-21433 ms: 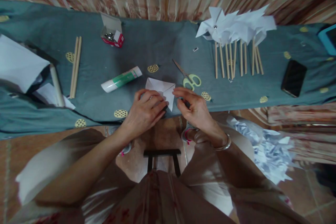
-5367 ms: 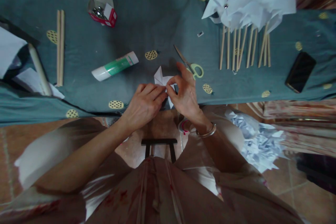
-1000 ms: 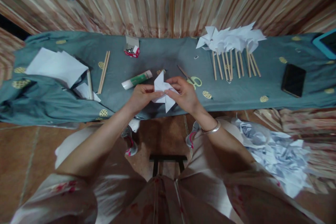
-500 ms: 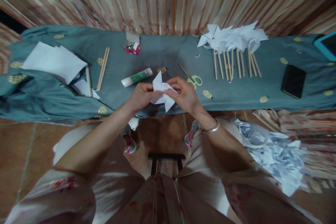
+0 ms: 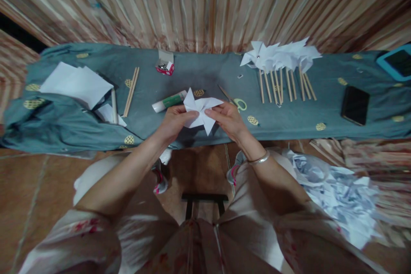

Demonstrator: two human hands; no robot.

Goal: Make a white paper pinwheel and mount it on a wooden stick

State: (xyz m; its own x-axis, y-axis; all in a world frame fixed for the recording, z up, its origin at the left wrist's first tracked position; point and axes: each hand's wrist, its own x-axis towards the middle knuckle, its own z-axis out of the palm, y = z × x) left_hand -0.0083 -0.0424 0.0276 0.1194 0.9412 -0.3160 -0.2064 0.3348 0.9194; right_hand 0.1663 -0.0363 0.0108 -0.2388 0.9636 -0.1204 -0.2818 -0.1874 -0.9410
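Pinwheel in white paper, folded blades splayed out, is held over the near side of the green tablecloth, roughly mid-table. Can't tell from where I'm standing whether it touches the cloth. Both hands on it.

Left hand: pinching the left side, thumb on top near the centre, fingers tucked behind and mostly hidden. Right hand: mirror of that, thumb on top, fingers partly behind a blade. Thumb tips near each other, apart. Silver bangle on the right wrist.

Glue stick, green label, lies just beyond the left hand. Scissors with pale green handles lie just beyond the right, blades pointing away and left.

Further back: small red-and-white box, flap up, metal bits inside. Two wooden sticks side by side, left of the box; white sheets further left. Right of the scissors, a row of mounted pinwheels, sticks toward the person. Then black phone, and blue-framed tablet at the far right. Clear bag of folded white paper, below table level, person's right.
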